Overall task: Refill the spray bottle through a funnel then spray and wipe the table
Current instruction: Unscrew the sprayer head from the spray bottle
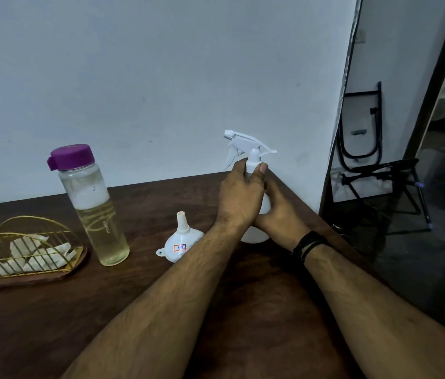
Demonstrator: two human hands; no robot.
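Gripping the white plastic spray bottle [254, 192] with both hands, the person appeared to be at the opening step: getting the trigger head off so the bottle could be refilled. The bottle stood upright near the far right corner of the dark brown wooden tabletop [51, 324], close to the pale wall. The left hand [239, 195] was curled round the bottle's neck just under the white trigger head [246, 146], thumb and fingers wrapped about the collar. The right hand [281, 212], with a black band at its wrist, was wrapped round the bottle's body lower down, steadying it. The head was still seated on the neck, so I judged the unscrewing not yet finished; the next move called for twisting the collar while the lower hand kept the body from turning, then lifting the head and its tube clear.

How much liquid the opaque spray bottle held could not be told. Just to its left, the small white plastic funnel [180, 244] lay tipped on its side, spout up, empty and untouched. Further left stood the tall clear bottle with a purple cap [92, 203], cap closed, somewhat over half full of pale yellowish liquid with a band of foam on top. At the far left, a gold wire napkin holder on a wooden base [30, 250] held crumpled white tissues.
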